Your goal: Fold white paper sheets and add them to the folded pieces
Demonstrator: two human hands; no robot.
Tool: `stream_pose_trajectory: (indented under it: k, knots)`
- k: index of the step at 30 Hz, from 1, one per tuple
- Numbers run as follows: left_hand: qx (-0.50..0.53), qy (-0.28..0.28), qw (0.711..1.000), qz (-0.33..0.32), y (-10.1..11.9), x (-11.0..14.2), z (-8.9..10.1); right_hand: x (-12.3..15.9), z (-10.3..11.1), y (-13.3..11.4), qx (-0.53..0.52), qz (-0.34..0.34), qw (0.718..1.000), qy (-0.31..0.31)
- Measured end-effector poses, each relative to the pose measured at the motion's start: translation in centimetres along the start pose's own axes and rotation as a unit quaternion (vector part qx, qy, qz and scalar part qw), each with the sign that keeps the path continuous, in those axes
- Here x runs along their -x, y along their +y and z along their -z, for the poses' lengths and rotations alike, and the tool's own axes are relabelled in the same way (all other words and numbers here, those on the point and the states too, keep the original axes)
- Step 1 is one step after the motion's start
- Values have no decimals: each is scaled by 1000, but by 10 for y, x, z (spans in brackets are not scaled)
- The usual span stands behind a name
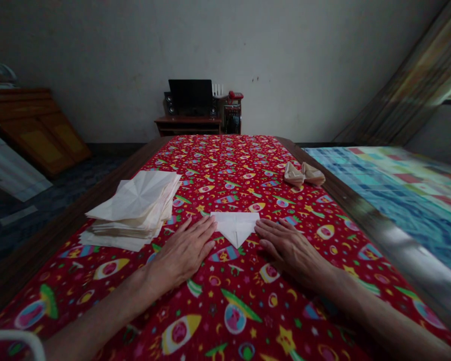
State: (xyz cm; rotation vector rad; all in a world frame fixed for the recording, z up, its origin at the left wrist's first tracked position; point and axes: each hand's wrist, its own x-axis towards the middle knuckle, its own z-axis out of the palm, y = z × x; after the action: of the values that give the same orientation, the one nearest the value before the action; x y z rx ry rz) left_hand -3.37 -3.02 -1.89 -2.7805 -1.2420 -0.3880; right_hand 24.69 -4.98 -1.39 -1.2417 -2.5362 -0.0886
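A folded sheet of white paper [236, 226] lies flat on the red patterned cloth [225, 195], its straight edge away from me and its point toward me. Creases run down its middle. My left hand [190, 245] rests flat at the paper's left corner, fingers stretched out and fingertips touching the edge. On the opposite side, my right hand [285, 243] lies with extended fingers at the right corner. Neither hand grips anything. Left of my left hand sits a loose stack of creased paper sheets [135, 208].
Folded paper shapes [303, 174] stand near the table's right side. Dark wooden edges [346, 200] border the cloth. A bed with a blue checked cover [383, 185] is to the right. Beyond the table, a monitor [190, 95] stands on a desk; a wooden cabinet [37, 125] is at left.
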Motion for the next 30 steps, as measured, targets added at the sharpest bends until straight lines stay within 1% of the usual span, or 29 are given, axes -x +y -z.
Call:
stream_pose_trajectory:
  k: [3, 5, 7, 10, 12, 15, 17, 21, 23, 25, 27, 30]
  knots:
    - [50, 59, 997, 11, -8, -10, -1, -16, -1, 0, -7, 7, 1000, 30]
    - [85, 90, 992, 13, -11, -22, 1, -27, -3, 1, 17, -27, 999, 37]
    - [93, 98, 991, 20, -14, -36, 3, -35, -6, 3, 27, -56, 996, 59]
    - [97, 80, 991, 36, -20, -52, 0, -38, -10, 8, -19, -68, 993, 96]
    - [110, 72, 989, 63, -26, -57, -5, -36, -13, 12, -50, -82, 990, 102]
    - [116, 51, 988, 85, -33, -58, -12, -33, -15, 16, -59, -109, 988, 88]
    - [113, 36, 990, 78, -35, -58, -13, -32, -17, 17, -53, -117, 989, 73]
    - [111, 10, 992, 60, -32, -61, -7, -34, -17, 17, -47, -131, 989, 53]
    - [129, -12, 989, 67, -28, -63, -2, -35, -17, 18, -57, -128, 989, 50]
    - [169, -42, 980, 93, -25, -63, 1, -36, -17, 19, -76, -120, 989, 49]
    - [229, -66, 963, 128, -23, -62, 3, -37, -17, 21, -100, -113, 987, 52]
    - [307, -63, 936, 158, -23, -60, 2, -40, -15, 22, -139, -127, 981, 43]
